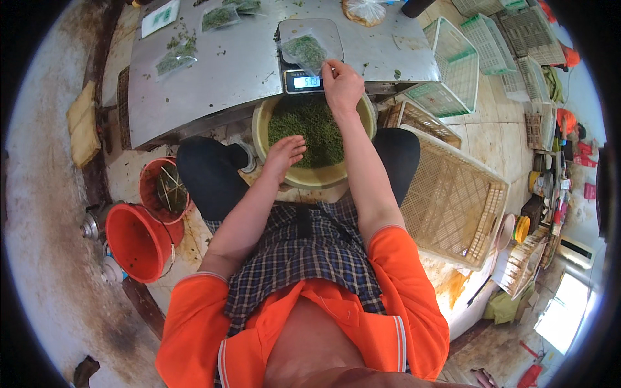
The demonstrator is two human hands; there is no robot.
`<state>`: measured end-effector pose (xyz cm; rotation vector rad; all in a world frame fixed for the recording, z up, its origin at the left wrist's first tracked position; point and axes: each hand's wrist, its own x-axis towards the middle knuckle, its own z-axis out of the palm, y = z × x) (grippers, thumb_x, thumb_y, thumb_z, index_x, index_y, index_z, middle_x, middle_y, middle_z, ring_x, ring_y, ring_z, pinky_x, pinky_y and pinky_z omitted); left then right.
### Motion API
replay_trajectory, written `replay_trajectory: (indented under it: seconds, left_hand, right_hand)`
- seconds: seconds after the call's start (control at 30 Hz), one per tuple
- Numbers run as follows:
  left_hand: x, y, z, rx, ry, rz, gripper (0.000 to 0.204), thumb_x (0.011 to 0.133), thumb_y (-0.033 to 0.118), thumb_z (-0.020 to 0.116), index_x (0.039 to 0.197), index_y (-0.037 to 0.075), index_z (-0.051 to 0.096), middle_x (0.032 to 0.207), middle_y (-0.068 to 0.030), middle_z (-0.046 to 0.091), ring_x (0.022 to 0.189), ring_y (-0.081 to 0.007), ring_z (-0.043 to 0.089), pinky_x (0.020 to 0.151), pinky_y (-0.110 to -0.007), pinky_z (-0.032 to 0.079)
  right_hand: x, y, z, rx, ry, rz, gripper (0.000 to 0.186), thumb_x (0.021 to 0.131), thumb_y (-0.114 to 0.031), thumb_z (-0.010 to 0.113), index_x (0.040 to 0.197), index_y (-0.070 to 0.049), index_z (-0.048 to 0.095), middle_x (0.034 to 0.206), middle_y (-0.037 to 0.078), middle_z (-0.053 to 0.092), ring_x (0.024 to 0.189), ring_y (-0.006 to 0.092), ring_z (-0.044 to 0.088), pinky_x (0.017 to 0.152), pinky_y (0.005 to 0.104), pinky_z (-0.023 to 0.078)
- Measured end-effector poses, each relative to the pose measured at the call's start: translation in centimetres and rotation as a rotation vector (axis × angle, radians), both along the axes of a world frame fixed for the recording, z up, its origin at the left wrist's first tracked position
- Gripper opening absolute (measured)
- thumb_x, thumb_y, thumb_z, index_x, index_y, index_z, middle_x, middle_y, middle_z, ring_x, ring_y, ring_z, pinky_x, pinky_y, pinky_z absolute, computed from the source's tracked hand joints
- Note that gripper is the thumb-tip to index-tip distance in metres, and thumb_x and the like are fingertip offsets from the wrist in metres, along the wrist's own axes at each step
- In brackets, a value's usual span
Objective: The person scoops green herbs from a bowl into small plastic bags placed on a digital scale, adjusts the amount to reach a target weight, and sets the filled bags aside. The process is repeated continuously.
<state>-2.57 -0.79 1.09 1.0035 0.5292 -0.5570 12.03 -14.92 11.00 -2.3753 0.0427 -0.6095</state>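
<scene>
A clear plastic bag of green leafy bits (304,50) lies on a digital scale (323,32) at the table's near edge. My right hand (344,87) pinches the bag's near corner, just above the scale's lit display. Below it, between my knees, stands a round yellowish tub (259,126) filled with small green plant pieces (310,126). Over the tub's near left part is my left hand (286,156), its fingers stretched out and nothing visible in it. Whether those fingers touch the greens I cannot tell.
More filled bags (176,61) and scattered green bits lie on the metal table (213,84). Two red buckets (132,242) stand on the floor at my left. A tan plastic crate (446,194) and a white-green crate (449,64) are at my right.
</scene>
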Motion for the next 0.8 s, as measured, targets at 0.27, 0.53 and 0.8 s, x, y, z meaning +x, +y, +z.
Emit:
replay_trajectory:
  seconds: [0.27,0.53,0.8]
  left_hand:
    - [0.2,-0.2,0.1,-0.013,0.003,-0.004,0.033,0.099,0.019,0.047,0.126,0.001,0.05,0.12,-0.011,0.058,0.109,-0.0213,0.058,0.09,-0.034,0.049]
    - [0.3,-0.3,0.8,-0.127,-0.045,-0.008,0.036,0.099,0.023,0.046,0.126,0.0,0.049,0.117,-0.0133,0.06,0.104,-0.0223,0.061,0.088,-0.034,0.051]
    - [0.6,-0.9,3.8,-0.411,-0.039,0.012,0.032,0.097,0.021,0.052,0.122,0.002,0.05,0.104,-0.0104,0.062,0.088,-0.0201,0.065,0.074,-0.031,0.055]
  right_hand:
    - [-2.3,-2.1,-0.1,0.584,0.047,0.006,0.017,0.079,-0.012,0.071,0.09,0.002,0.07,0.063,-0.005,0.054,0.058,0.0015,0.043,0.053,0.02,0.036]
    - [-6.2,-3.7,1.3,0.865,0.236,0.076,0.015,0.082,-0.012,0.07,0.088,0.002,0.07,0.067,-0.006,0.056,0.059,0.0011,0.044,0.053,0.0186,0.035]
    - [-11.7,-3.9,-1.4,0.568,0.603,0.357,0.016,0.079,-0.013,0.071,0.086,0.001,0.07,0.068,-0.001,0.061,0.061,0.0034,0.049,0.056,0.0213,0.04]
